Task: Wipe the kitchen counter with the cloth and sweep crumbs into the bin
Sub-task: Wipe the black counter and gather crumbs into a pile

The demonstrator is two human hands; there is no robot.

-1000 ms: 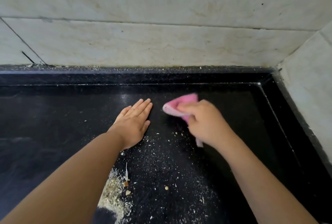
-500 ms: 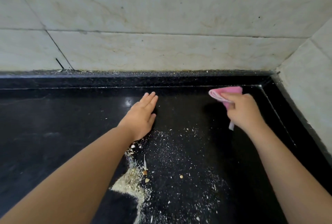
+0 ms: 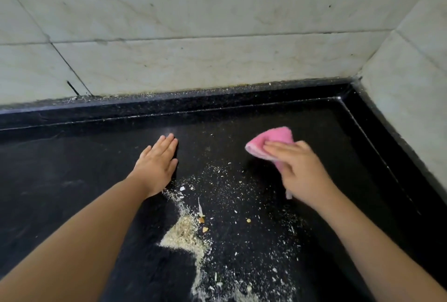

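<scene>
The pink cloth has swung back from the tabletop's far right corner toward the middle, the right hand gripping it. Crumbs gather near the front edge; left hand rests flat, fingers straight.

no text, label, brand, number or sign can be read anywhere (the only marks seen are veining and dark specks on the wall tiles, and these form no letters).
</scene>
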